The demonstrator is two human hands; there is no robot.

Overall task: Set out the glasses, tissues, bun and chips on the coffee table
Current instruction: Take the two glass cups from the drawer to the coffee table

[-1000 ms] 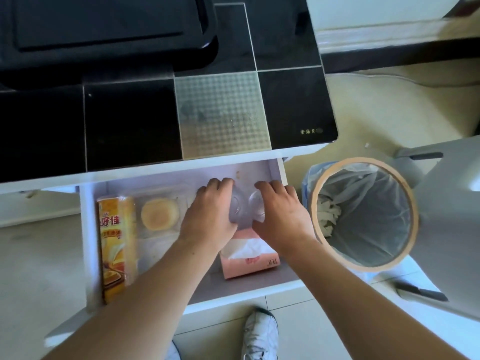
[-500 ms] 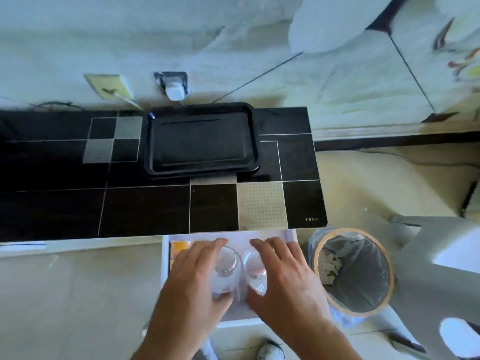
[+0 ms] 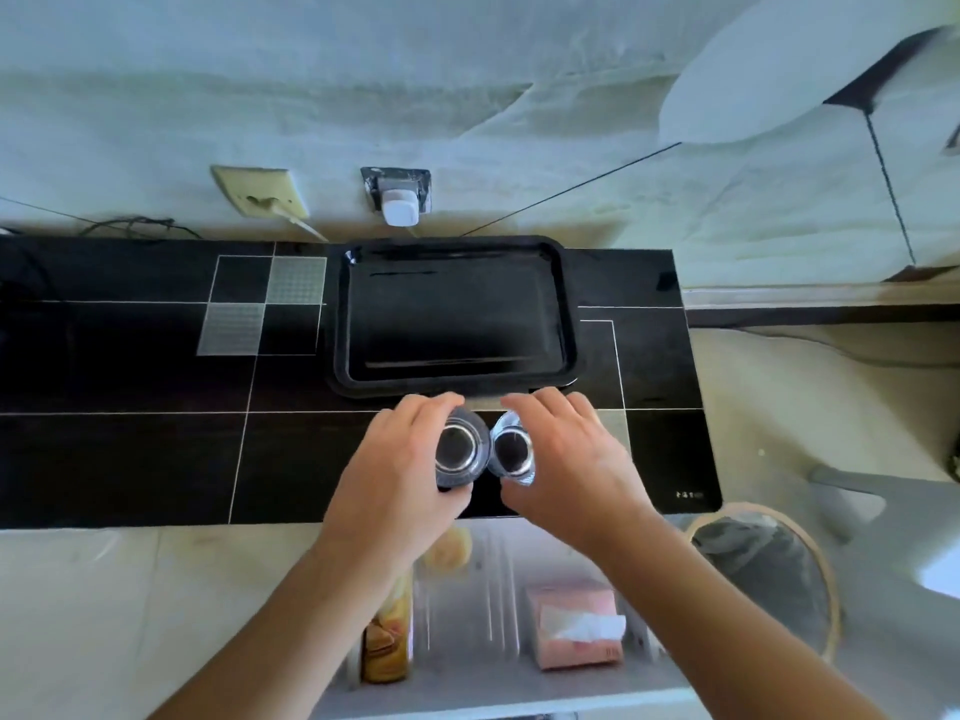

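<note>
Now both hands, left and right, each gripping a glass, have lifted them from the drawer over the desk (bun, chips, tissues remain below).

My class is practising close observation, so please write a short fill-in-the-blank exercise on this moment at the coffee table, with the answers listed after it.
1. Each hand grips one clear ____ over the black table top.
2. The black tray lies ____ the two hands, nearer the wall.
3. The pink tissue box sits in the open ____ below the table top.
4. The chips can lies under the ____ forearm.

Missing words: glass; beyond; drawer; left
</note>
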